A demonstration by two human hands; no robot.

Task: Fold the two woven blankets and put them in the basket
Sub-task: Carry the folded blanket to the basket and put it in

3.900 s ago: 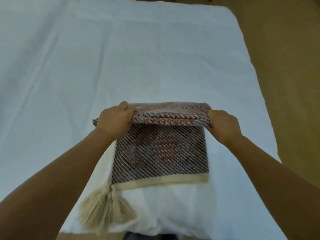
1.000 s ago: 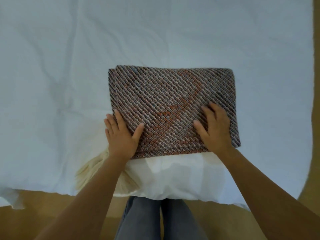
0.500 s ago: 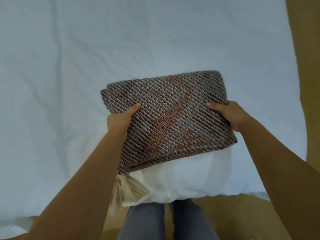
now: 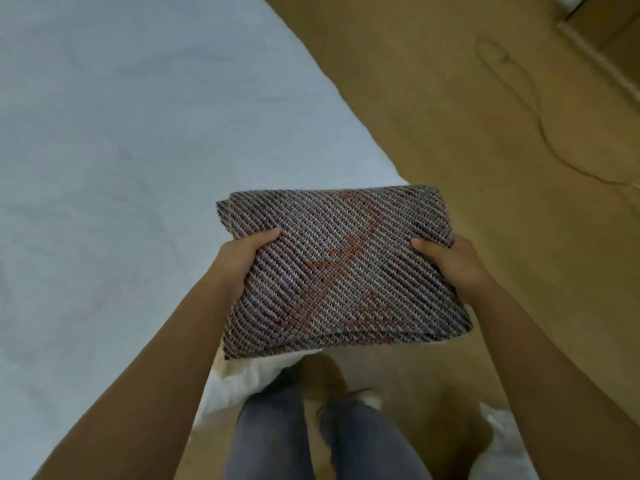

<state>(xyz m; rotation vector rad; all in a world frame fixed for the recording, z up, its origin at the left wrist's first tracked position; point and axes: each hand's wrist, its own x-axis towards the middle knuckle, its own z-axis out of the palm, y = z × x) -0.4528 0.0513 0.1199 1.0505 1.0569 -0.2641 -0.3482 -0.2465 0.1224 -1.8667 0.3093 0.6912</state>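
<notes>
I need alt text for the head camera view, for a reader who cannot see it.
Two hands, left hand and right hand, hold a folded woven blanket by its sides, above the edge of a white sheet and a tan floor. No basket is in view.

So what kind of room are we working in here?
Probably a bedroom or similar indoor living space: a wide surface under a wrinkled white sheet looks like a bed, beside a tan floor with a thin cord trailing across it. Both hands hold the folded brown-and-orange woven blanket.
</notes>
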